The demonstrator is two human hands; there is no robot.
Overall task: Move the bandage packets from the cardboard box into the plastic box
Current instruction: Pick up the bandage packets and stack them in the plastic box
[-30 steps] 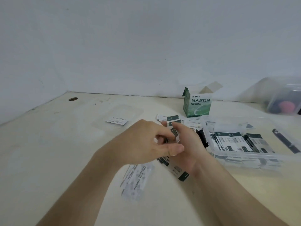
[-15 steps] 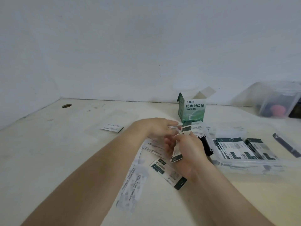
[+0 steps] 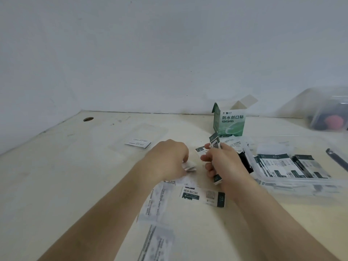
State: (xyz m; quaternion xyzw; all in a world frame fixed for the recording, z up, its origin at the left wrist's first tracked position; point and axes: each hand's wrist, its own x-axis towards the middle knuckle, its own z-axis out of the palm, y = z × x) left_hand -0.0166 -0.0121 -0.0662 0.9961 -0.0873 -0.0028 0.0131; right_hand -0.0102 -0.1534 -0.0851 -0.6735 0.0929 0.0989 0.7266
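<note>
Two hands, together half a second earlier, have parted: the right hand [image 3: 224, 164] holds a small upright stack of packets [image 3: 214, 145], while the left hand [image 3: 169, 160] has dropped to the table [image 3: 75, 176] and curls its fingers on a loose packet [image 3: 189, 166]. Gathering apparently continues before transfer to the part-filled plastic box [image 3: 320, 185] at right. The open cardboard box [image 3: 229, 121] behind hides its contents; the left fingertips and the stack's count cannot be made out.

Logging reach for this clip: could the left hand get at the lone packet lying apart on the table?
Probably yes: nothing stands between the left hand and the lone packet, though that hand grips a white packet.
</note>
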